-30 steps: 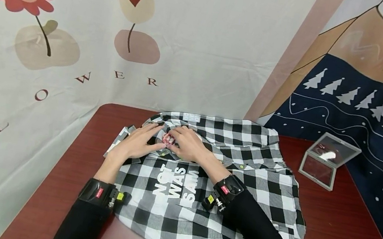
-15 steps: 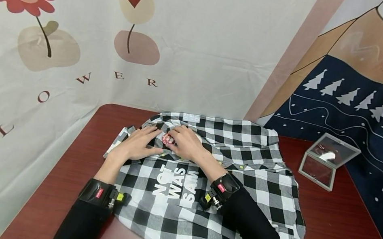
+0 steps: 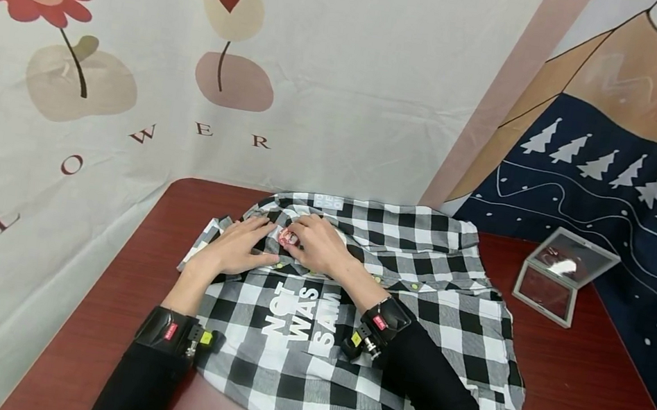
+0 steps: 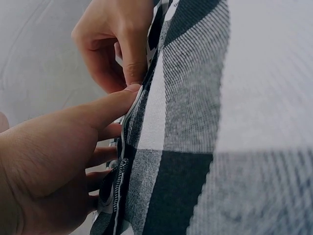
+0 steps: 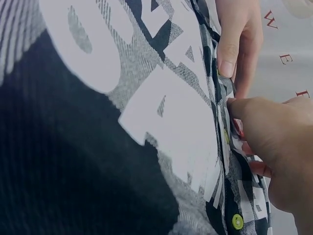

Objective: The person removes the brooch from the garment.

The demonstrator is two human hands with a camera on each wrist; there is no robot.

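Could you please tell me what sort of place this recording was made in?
Probably a staged indoor recording corner, not a lived-in room: printed flower and mountain cloth backdrops hang behind a red-brown table, where both hands work on a checked shirt beside a small mirror.

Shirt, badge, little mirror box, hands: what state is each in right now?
Shirt: spread flat on the table, rumpled at the edges.
Badge: on the shirt, partly covered by fingers.
Mirror box: lid up, open.
Left hand: fingers straight, pressing the shirt.
Right hand: fingers curled at the badge.
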